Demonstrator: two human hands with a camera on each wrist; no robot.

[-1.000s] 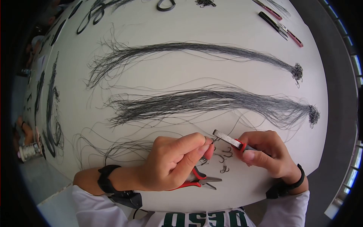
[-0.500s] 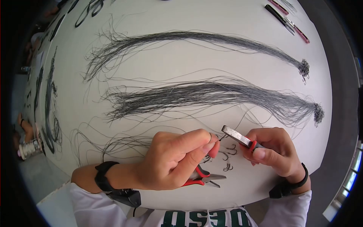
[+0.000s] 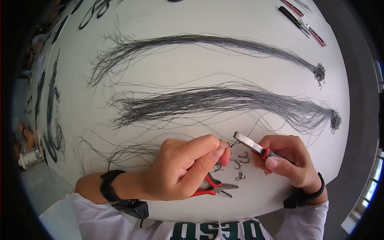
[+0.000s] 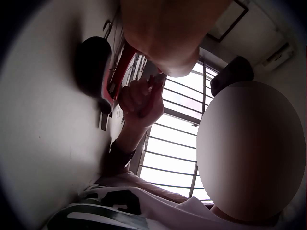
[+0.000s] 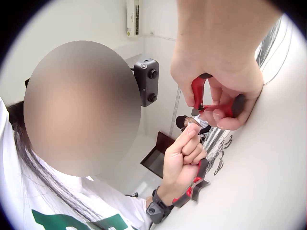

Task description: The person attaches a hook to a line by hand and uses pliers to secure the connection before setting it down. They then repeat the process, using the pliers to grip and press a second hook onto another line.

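My left hand (image 3: 180, 166) pinches a small dark fish hook (image 3: 235, 144) between thumb and forefinger, most of it hidden by the fingertips. Red-handled pliers (image 3: 249, 144) are gripped in my right hand (image 3: 286, 160), their metal nose right at the hook's end. In the right wrist view, the red handles (image 5: 199, 91) sit within the curled fingers. Several loose hooks (image 3: 240, 160) lie on the table between the hands. A second pair of red-handled pliers (image 3: 216, 188) rests below the left hand, its handles partly covered.
Two long bundles of dark line (image 3: 192, 102) stretch across the white table (image 3: 168, 74), with clustered hooks (image 3: 335, 120) at their right ends. Looser strands (image 3: 124, 154) spread left of my left hand. Pink-handled and black-handled tools (image 3: 294, 22) lie far right; a thread spool (image 3: 30, 158) stands far left.
The head view has shifted slightly. The pliers' nose has moved a little up and right of the left fingertips since a second ago. Over the last half second both hands have barely moved.
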